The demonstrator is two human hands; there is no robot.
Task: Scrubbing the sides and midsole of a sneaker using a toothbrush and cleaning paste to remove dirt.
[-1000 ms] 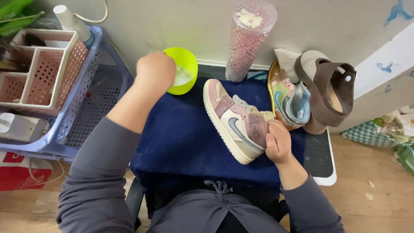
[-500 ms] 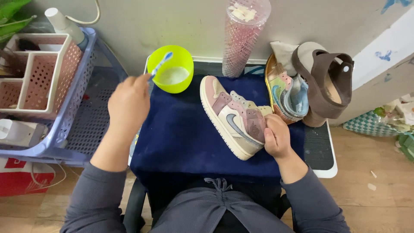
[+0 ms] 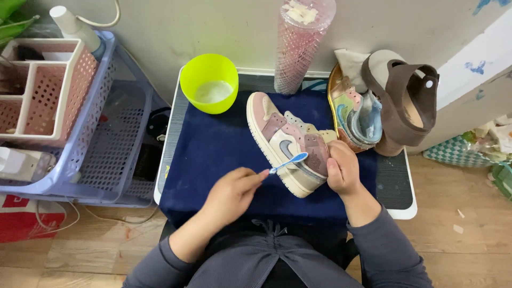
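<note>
Bright, even, soft light; sharp focus, faint shadows, slight wide-angle bending at edges.

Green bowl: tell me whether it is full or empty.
Neither: the green bowl stands upright with only a shallow layer of whitish liquid at its bottom.

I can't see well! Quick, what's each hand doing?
Left hand: closed on a blue toothbrush.
Right hand: fingers closed around the pastel sneaker.
</note>
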